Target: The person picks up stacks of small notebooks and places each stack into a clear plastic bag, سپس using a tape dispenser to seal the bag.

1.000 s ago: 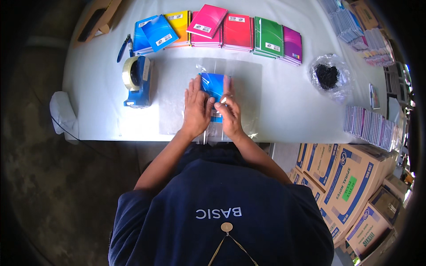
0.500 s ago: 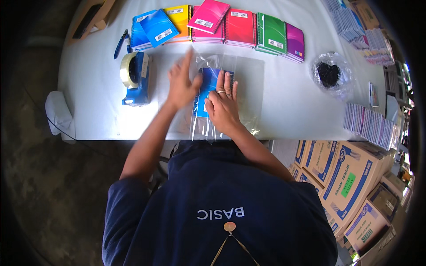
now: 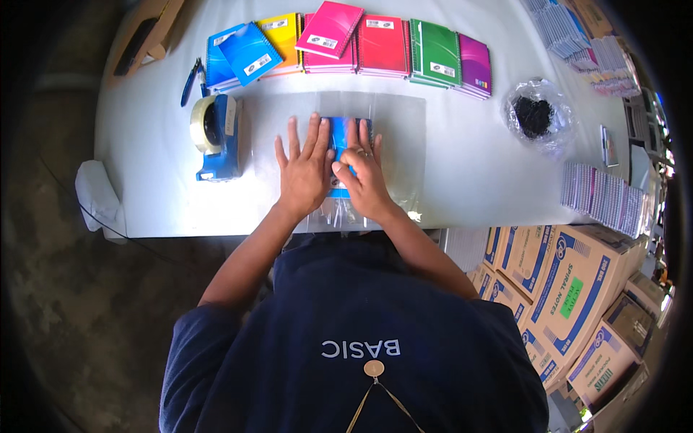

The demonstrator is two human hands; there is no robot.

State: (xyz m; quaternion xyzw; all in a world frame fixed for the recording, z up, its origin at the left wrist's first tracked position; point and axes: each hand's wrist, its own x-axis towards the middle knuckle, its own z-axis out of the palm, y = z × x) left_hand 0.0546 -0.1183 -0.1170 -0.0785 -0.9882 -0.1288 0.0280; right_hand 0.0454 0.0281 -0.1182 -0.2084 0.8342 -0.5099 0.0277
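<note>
Your left hand [image 3: 306, 173] has come back down since half a second ago, when it was lifted with the fingers up; now it lies flat again. Both of your hands are open, palms down, fingers spread, and neither one grips anything.

Your right hand [image 3: 363, 177] sits just beside the left, and both press on a blue notebook [image 3: 339, 148]. The notebook lies under your fingers, inside a clear plastic bag [image 3: 393, 144]. Its long side runs away from you, from your wrists toward the far side of the table. Your hands cover much of it, so you cannot tell which end is the top. The bag spreads out wider than both hands, and its near end hangs a little over the table edge by your wrists.

To the left of your left hand stands a blue tape dispenser [image 3: 215, 133], near but not touching. Past your fingertips, a row of spiral notebooks [image 3: 382, 47] lies in blue, yellow, pink, red, green and purple. Far off to the right of your right hand sits a clear bag of small black things [image 3: 535, 115]. All of it rests on a white table [image 3: 476, 180]. Cardboard boxes [image 3: 556, 289] stand below it, to your right.
</note>
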